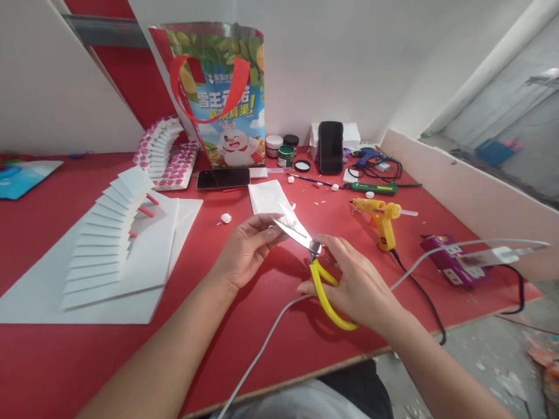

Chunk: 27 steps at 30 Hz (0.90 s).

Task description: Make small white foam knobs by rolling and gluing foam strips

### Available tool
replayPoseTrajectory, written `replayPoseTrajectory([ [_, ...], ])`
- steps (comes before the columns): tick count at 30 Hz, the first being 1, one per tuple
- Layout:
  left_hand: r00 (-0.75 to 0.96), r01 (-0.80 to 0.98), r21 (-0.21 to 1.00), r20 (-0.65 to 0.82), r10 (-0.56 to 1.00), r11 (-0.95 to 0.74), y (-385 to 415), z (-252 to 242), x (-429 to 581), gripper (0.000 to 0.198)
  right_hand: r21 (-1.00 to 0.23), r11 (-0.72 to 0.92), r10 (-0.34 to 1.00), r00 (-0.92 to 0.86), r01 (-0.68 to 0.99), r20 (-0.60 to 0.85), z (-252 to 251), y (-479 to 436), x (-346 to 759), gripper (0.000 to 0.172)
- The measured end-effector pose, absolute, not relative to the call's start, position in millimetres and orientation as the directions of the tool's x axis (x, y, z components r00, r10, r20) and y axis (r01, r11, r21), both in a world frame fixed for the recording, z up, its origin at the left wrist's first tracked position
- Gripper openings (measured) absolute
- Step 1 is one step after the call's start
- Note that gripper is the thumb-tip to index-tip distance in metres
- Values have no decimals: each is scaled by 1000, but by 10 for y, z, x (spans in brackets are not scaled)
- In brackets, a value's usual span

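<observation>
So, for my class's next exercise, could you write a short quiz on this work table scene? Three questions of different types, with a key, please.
1. Which of the person's hands holds the yellow-handled scissors?
2. True or false: in the picture, the yellow glue gun lies to the right of the scissors.
3. What colour is the carry strap on the front of the printed bag at the back of the tabletop?
A) blue
B) black
C) red

Key:
1. The right hand.
2. True.
3. C.
</observation>
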State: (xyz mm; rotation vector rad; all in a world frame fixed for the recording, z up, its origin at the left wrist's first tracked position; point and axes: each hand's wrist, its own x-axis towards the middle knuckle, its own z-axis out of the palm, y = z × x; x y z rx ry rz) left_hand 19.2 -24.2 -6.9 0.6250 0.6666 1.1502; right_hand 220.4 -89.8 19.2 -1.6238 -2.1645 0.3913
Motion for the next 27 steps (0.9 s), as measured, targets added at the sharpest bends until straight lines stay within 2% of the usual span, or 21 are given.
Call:
replayPoseTrajectory([
  [13, 233, -610, 743, -165, 959, 276, -233, -52, 181, 18, -477, 360, 930, -269, 802, 249, 164, -875, 2213, 40],
  [20, 232, -610, 746, -155, 960, 268, -227, -73, 178, 16, -438, 374, 921, -272, 817, 279, 123, -864, 2225, 43],
  [27, 233, -605, 746, -168, 958, 278, -225, -80, 170, 17, -411, 380, 918, -283, 829, 279, 109, -876, 2242, 38],
])
